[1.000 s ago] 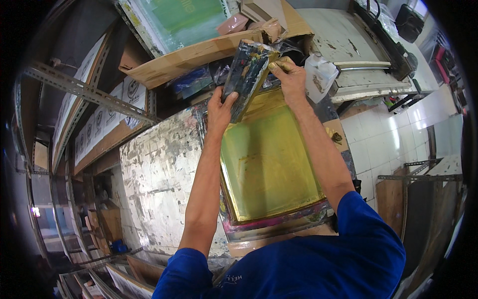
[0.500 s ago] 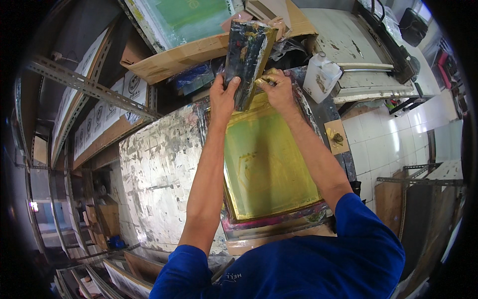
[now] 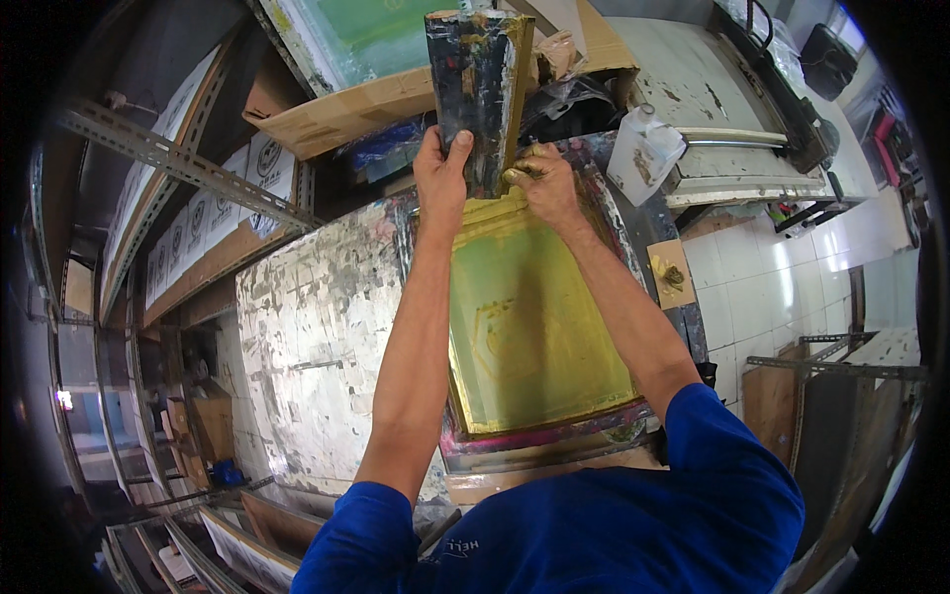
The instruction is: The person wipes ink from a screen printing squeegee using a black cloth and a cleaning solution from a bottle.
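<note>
Metal shelves (image 3: 188, 188) are seen, in the head view, well to the left of the screen (image 3: 569, 346); between them lies a paint-flaked bench (image 3: 317, 337). Beyond the screen a box (image 3: 346, 121) is set, and a bottle (image 3: 643, 158) is placed past its far right corner. A card (image 3: 671, 273) bearing a yellow-smeared lump is left just right of it.

Over the screen's far edge the block (image 3: 473, 94) is held up; whether the frame is touched cannot be told. It is gripped low by the left hand (image 3: 441, 183), thumb pressed on its face, fingers wrapped behind. At its right edge the yellow-stained fingers of the right hand (image 3: 546, 188) look pinched together on the rim; whether anything is held between them cannot be told.

For a good wipe along that rim, the block is best kept steady by the left grip, and the pinch even, with drips kept over the screen.

The block is long, dark and blotched with old paint, its right side coated in dull yellow.
</note>
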A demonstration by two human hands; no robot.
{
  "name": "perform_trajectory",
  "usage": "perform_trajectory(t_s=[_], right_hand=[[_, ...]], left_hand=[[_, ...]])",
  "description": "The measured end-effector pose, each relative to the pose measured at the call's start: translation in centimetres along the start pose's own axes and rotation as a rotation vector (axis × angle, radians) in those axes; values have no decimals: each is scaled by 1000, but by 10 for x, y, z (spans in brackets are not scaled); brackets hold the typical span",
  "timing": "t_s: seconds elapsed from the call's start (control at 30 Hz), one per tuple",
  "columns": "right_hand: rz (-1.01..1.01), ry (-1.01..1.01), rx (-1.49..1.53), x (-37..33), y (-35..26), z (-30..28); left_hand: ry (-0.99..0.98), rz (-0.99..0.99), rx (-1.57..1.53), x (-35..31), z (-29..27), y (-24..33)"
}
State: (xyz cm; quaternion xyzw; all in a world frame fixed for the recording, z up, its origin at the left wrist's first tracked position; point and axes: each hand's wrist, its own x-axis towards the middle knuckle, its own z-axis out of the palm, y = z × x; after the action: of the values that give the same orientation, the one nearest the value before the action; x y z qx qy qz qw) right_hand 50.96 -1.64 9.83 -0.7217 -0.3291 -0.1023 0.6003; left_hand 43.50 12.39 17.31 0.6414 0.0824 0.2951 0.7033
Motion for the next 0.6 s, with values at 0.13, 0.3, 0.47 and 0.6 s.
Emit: perform_trajectory(t_s=[0.13, 0.3, 0.47, 0.6], right_hand=[[3, -10, -15, -3, 4, 2], [-21, -43, -55, -5, 8, 0], [-100, -50, -109, -5, 15, 2], [-131, -71, -141, -7, 17, 1]], left_hand=[[12, 50, -40, 1, 3, 3], [30, 84, -114, -2, 4, 8], [65, 139, -127, -4, 0, 3], [129, 172, -162, -8, -1, 1]])
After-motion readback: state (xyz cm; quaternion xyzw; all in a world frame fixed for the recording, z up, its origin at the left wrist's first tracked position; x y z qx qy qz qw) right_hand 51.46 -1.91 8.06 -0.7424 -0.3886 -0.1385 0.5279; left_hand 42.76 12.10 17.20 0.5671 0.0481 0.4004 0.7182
